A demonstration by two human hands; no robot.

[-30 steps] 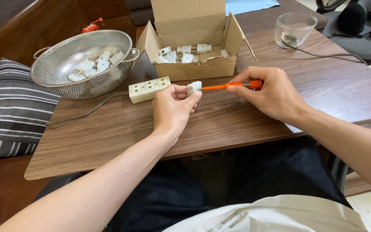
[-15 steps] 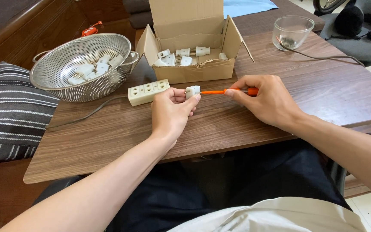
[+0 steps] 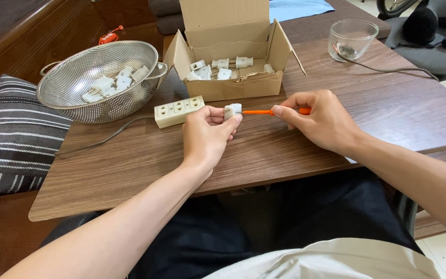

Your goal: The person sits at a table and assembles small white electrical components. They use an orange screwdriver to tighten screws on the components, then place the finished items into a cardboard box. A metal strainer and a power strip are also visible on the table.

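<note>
Left hand (image 3: pixel 206 135) pinches a small white plug (image 3: pixel 232 110) between thumb and fingers, held just above the wooden table (image 3: pixel 130 160). Right hand (image 3: pixel 320 123) is closed around an orange screwdriver (image 3: pixel 264 111), its tip touching the plug's right side, shaft level. Beyond the left hand lies a cream power strip (image 3: pixel 178 111) with its grey cord trailing left. Further out past both hands stands an open cardboard box (image 3: pixel 233 85) with several more white plugs inside. Off to the left of the left hand sits a metal colander (image 3: pixel 73 98) holding another batch of the same plugs. A clear glass (image 3: pixel 351 39) stands well beyond the right hand, and a striped cushion (image 3: pixel 11 139) lies off the table edge to the left. Progress, as a judgement: one plug is being worked on with the driver; some plugs are in the colander and some in the box, so the job looks partway through. Which pile is finished cannot be told. Whether the screw is in or out is too small to see.
</note>
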